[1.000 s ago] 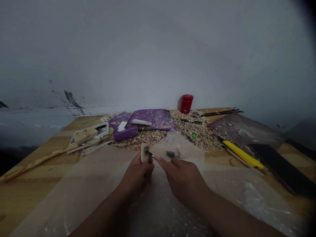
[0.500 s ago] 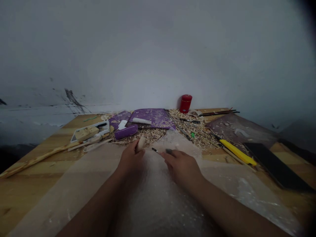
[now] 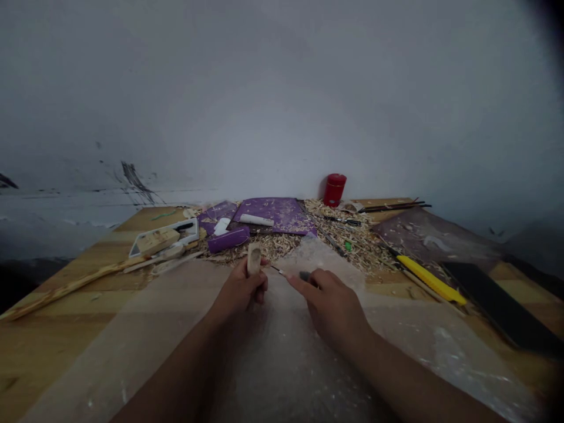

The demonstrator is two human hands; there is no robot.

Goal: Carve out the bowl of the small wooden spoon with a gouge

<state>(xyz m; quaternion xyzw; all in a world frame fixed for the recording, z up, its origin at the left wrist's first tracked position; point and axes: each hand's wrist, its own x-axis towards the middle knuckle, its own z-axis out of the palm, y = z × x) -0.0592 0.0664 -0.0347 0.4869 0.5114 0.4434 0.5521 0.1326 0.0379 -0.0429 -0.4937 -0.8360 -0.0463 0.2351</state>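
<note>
My left hand (image 3: 242,286) is closed around a small pale piece of carved wood (image 3: 254,258), which stands upright with a hollow showing near its top. Closed on a carving knife (image 3: 277,269), my right hand (image 3: 332,299) has its index finger stretched along the tool toward the tip. The thin dark blade points left at the wood, a short gap away from it. Most of the knife's handle is hidden in the palm. Under both hands spreads a sheet of clear plastic (image 3: 185,317).
Wood shavings (image 3: 282,245) lie heaped ahead, around a purple sheet (image 3: 286,212). A red canister (image 3: 335,190) stands by the wall. To the right are a yellow utility knife (image 3: 429,278) and a dark flat slab (image 3: 497,302). At left lie a white tray (image 3: 194,230) and a long stick (image 3: 74,285).
My left hand has turned the wood piece upright so its hollow faces me. The knife stays in my right hand, its tip still near the wood. The view has shifted slightly.
</note>
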